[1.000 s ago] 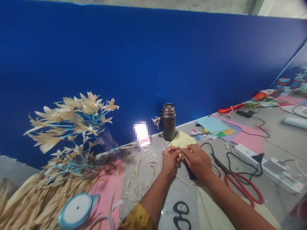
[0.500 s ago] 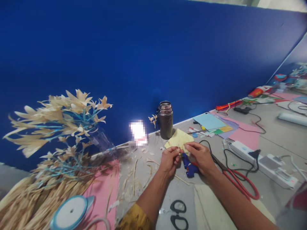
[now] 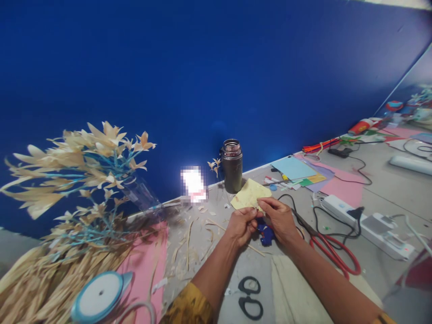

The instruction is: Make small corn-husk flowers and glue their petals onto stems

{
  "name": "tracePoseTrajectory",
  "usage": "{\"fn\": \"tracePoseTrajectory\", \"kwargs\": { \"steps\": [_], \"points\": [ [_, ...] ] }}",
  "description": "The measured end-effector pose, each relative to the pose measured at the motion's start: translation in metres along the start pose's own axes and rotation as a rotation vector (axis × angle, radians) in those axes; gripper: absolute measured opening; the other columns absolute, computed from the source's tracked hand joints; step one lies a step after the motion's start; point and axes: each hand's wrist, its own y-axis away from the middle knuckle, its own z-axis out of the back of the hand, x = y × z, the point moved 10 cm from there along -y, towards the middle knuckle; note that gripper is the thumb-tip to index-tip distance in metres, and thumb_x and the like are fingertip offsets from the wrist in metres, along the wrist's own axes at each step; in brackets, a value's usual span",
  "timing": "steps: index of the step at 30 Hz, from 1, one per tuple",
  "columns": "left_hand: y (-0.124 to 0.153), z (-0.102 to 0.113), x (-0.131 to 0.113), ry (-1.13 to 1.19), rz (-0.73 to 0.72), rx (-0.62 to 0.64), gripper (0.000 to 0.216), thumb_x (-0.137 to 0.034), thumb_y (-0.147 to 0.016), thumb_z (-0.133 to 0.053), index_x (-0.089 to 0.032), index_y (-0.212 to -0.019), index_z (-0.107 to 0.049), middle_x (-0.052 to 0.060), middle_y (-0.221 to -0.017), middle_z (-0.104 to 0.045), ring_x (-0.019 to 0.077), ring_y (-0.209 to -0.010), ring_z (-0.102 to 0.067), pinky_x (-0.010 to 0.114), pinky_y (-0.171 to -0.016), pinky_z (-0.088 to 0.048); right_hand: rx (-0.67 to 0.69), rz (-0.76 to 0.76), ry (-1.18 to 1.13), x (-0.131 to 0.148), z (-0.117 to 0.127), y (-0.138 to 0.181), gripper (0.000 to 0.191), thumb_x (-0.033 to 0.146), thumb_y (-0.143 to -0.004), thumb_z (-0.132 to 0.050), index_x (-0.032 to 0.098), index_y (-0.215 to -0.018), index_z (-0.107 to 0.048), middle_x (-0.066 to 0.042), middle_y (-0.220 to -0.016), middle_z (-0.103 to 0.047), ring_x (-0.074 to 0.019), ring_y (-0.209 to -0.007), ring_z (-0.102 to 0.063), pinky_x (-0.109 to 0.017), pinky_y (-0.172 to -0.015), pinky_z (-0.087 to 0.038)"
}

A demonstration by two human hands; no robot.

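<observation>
My left hand (image 3: 242, 225) is closed in a pinch, fingertips curled together. Meeting it from the other side is my right hand (image 3: 278, 219), also pinched. Whatever is between the fingertips is too small to make out. Under the hands lies a dark blue tool that looks like a glue gun (image 3: 265, 234), partly covered by my right hand. Just beyond the fingers is a piece of yellow paper (image 3: 249, 192). Behind that stands a dark open thermos (image 3: 232, 166), with a small straw-coloured flower (image 3: 214, 165) beside it.
Red-handled scissors (image 3: 337, 254) and a white power strip (image 3: 366, 227) with black cables lie right. Dark scissor handles (image 3: 250, 297) are in front. Left are dried-husk flowers (image 3: 108, 148), pale husks (image 3: 50, 279) and a ribbon spool (image 3: 99, 292). Scraps litter the table; a blue wall (image 3: 202, 81) rises behind.
My hands have drawn slightly closer together, and my right hand covers more of the blue tool. The whole view has shifted a little.
</observation>
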Motion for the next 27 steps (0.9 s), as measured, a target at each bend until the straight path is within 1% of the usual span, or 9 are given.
{"fn": "tracePoseTrajectory", "kwargs": {
  "steps": [3, 10, 17, 22, 27],
  "points": [
    [0.0008, -0.0015, 0.0013, 0.017, 0.020, 0.004, 0.035, -0.026, -0.057, -0.094, -0.007, -0.074, -0.069, 0.008, -0.074, -0.074, 0.0030, -0.041, -0.052, 0.013, -0.038, -0.037, -0.008, 0.026, 0.027, 0.0003, 0.0021, -0.0014, 0.021, 0.040, -0.071, -0.081, 0.021, -0.079, -0.081, -0.005, -0.082, -0.074, -0.0211, -0.080, -0.065, -0.033, -0.074, -0.049],
    [0.0037, -0.0025, 0.0008, 0.034, 0.052, -0.008, 0.025, -0.017, -0.066, -0.088, -0.006, -0.079, -0.070, 0.009, -0.075, -0.075, 0.0055, -0.044, -0.059, 0.012, -0.036, -0.040, -0.004, 0.066, 0.058, 0.0054, 0.0031, -0.0019, 0.017, 0.037, -0.071, -0.079, 0.021, -0.077, -0.081, -0.005, -0.080, -0.073, -0.0211, -0.077, -0.065, -0.033, -0.072, -0.049],
    [0.0051, -0.0012, 0.0031, 0.032, 0.082, -0.029, 0.016, -0.012, -0.074, -0.083, -0.005, -0.083, -0.072, 0.010, -0.075, -0.075, 0.0080, -0.049, -0.065, 0.013, -0.041, -0.048, 0.014, 0.081, 0.076, 0.0060, 0.0003, -0.0008, 0.017, 0.038, -0.072, -0.079, 0.022, -0.076, -0.081, -0.004, -0.079, -0.073, -0.0207, -0.075, -0.065, -0.033, -0.070, -0.050],
    [0.0071, -0.0021, 0.0004, 0.032, 0.081, -0.046, 0.013, -0.010, -0.075, -0.081, -0.005, -0.084, -0.072, 0.010, -0.075, -0.075, 0.0094, -0.052, -0.067, 0.014, -0.044, -0.052, 0.021, 0.097, 0.101, 0.0052, 0.0009, -0.0009, 0.017, 0.038, -0.072, -0.078, 0.022, -0.075, -0.081, -0.005, -0.079, -0.073, -0.0208, -0.077, -0.065, -0.034, -0.074, -0.051],
    [0.0088, -0.0034, -0.0021, 0.006, 0.058, -0.057, 0.015, -0.012, -0.073, -0.083, -0.005, -0.081, -0.073, 0.010, -0.074, -0.074, 0.0104, -0.054, -0.068, 0.015, -0.047, -0.054, 0.020, 0.098, 0.114, 0.0032, 0.0020, -0.0012, 0.018, 0.038, -0.072, -0.078, 0.022, -0.078, -0.082, -0.004, -0.079, -0.072, -0.0207, -0.076, -0.064, -0.033, -0.072, -0.049]
  ]
}}
